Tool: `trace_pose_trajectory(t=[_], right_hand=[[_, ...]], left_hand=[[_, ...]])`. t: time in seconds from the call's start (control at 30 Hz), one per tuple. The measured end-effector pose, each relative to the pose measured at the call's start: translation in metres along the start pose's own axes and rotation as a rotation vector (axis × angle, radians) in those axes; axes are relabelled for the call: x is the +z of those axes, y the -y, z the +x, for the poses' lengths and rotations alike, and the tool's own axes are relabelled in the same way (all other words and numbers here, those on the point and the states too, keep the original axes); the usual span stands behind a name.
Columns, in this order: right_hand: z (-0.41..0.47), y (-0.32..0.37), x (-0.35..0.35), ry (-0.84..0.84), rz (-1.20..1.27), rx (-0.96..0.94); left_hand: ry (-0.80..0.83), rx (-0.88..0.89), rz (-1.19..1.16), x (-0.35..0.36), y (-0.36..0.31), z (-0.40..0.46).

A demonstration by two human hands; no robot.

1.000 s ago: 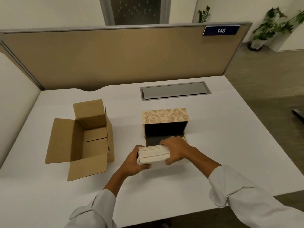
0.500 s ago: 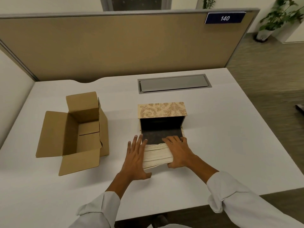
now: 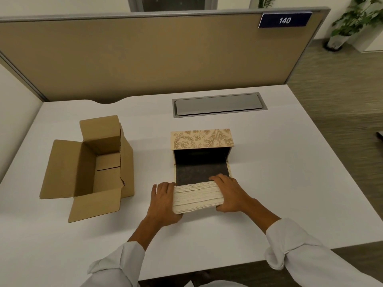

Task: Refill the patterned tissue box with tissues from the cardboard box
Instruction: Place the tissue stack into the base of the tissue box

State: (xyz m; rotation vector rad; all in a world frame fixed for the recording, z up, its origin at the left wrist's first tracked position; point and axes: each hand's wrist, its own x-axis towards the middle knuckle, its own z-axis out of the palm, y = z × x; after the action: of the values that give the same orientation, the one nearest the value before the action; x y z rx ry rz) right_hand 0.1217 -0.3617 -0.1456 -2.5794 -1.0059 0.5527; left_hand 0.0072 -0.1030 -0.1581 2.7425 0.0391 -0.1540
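Note:
The patterned tissue box [image 3: 202,139] lies on its side mid-table, its dark open mouth facing me and a dark flap folded down in front. A cream stack of tissues [image 3: 196,196] rests on the near end of that flap. My left hand [image 3: 162,200] presses the stack's left end, thumb under the near corner. My right hand [image 3: 230,194] grips the right end, fingers over the top. The brown cardboard box [image 3: 93,168] stands open to the left, with nothing visible inside.
A grey cable hatch [image 3: 219,104] is set into the white desk [image 3: 290,172] behind the tissue box. A tan partition [image 3: 145,59] closes the far edge. The desk's right edge drops to the floor; a potted plant [image 3: 339,34] stands far right.
The stack has come down from the air onto the box's flap. My left hand went flat beside it, then closed onto its left end; the right hand has stayed on the right end.

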Motion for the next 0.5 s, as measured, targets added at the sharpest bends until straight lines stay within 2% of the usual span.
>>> trace_pose_trajectory(t=[0.07,0.13,0.37,0.5], right_hand=[[-0.003,-0.005,0.000,0.022,0.110,-0.007],[-0.004,-0.007,0.001,0.036,0.197,-0.003],[-0.002,-0.015,-0.004,0.008,0.453,0.092],[0.004,-0.019,-0.020,-0.015,0.801,0.222]], left_hand=[[0.038,-0.085,-0.321,-0.004,0.015,-0.005],[0.077,-0.155,-0.536,-0.004,0.022,-0.011],[0.081,-0.271,-0.858,-0.002,0.022,-0.011],[0.138,-0.389,-1.074,-0.018,0.024,0.001]])
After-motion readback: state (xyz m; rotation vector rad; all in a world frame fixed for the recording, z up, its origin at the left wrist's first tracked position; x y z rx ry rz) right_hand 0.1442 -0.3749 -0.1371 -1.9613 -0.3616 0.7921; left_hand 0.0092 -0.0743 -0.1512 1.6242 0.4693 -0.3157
